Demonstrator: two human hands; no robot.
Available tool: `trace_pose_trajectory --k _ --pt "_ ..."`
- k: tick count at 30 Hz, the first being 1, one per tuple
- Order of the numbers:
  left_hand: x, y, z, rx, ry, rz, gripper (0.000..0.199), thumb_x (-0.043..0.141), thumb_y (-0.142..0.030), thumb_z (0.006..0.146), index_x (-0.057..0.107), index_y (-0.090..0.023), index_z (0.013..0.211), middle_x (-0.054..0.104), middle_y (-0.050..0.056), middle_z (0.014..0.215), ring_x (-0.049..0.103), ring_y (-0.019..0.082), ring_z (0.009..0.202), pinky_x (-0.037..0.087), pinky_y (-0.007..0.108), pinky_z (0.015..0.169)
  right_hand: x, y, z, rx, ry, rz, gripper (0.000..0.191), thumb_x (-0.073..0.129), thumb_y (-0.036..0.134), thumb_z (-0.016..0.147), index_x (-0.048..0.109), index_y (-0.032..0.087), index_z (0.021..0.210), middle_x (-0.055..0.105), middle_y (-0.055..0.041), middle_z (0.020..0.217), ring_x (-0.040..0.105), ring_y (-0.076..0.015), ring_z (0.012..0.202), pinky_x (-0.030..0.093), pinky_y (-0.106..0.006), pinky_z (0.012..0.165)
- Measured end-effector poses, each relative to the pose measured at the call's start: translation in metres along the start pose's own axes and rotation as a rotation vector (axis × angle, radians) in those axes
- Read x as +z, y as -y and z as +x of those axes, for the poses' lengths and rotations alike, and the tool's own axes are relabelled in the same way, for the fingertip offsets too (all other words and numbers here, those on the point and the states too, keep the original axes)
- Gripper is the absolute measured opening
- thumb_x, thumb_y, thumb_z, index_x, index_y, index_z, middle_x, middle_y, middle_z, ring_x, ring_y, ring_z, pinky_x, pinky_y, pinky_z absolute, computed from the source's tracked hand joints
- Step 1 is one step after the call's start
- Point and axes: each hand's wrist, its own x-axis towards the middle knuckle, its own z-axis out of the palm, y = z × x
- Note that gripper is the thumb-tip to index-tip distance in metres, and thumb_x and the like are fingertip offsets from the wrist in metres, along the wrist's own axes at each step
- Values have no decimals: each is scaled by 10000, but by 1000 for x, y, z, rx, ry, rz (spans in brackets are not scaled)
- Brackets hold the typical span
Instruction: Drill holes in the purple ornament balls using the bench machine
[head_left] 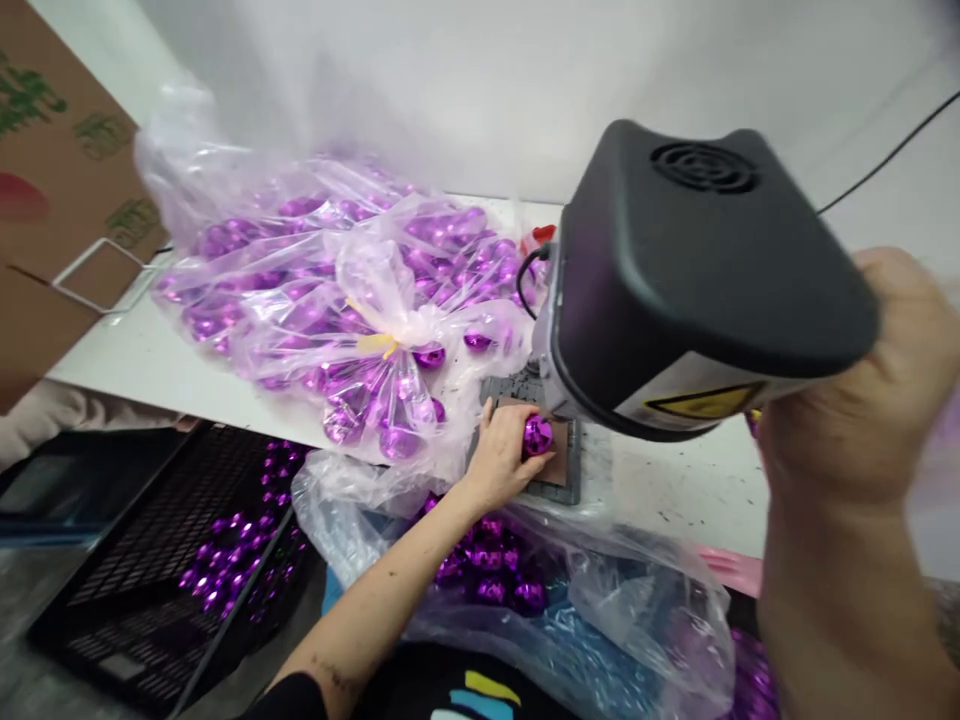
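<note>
Between the fingertips of my left hand [496, 445] is a shiny purple bauble [538, 435], held just above a grey base plate [574, 485] with a brown insert [555, 468]. My right hand [892, 370] is closed around the far right side of a boxy black machine head [720, 260], its fingers partly hidden behind the housing. This head carries a vent on top and a yellow warning label [705, 402], and it hangs over the right part of the plate. An open clear bag [637, 600] with purple baubles [491, 560] lies at my lap.
A large tied plastic bag [375, 270] of purple baubles covers the white table's [675, 500] left side. A cardboard box [67, 190] stands far left. Below it, a black mesh crate [97, 620] holds more purple baubles. A black cable [892, 155] runs along the wall.
</note>
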Motion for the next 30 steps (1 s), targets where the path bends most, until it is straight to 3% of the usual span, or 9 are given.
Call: trace_pose_trajectory --k 3,13,21,27,30 --pt "3 2 -2 17 -32 3 519 684 -276 885 475 -191 1352 625 127 1313 547 286 1279 176 571 1245 6 7 -1 -12 -13 5 193 682 281 864 611 131 768 453 26 634 423 -19 622 328 -162 559" --pt "-5 -6 7 -50 32 -95 468 709 -243 820 565 -210 1264 643 115 1240 545 317 1258 227 631 1223 3 19 -18 -57 -47 -118 391 575 509 938 614 137 823 468 29 607 443 -24 550 328 -176 526" --pt "-8 -9 10 -136 -3 -197 436 772 -288 759 624 -245 1168 661 93 1166 519 334 1283 281 619 1218 -2 18 -27 -160 -106 -241 398 533 527 958 643 165 833 481 -2 670 433 -51 617 355 -195 539" --pt "-6 -6 10 -166 10 -198 441 799 -323 733 654 -257 1144 689 84 1133 542 352 1239 260 645 1219 -11 10 -53 -218 -135 -312 264 595 455 926 688 210 903 613 -24 799 549 -90 658 429 -267 589" --pt "-7 -6 11 -162 34 -181 426 781 -323 740 656 -255 1142 692 92 1149 559 346 1210 276 646 1210 -19 9 -69 -233 -28 -278 208 625 404 891 675 203 866 609 -21 716 517 -98 567 397 -281 507"
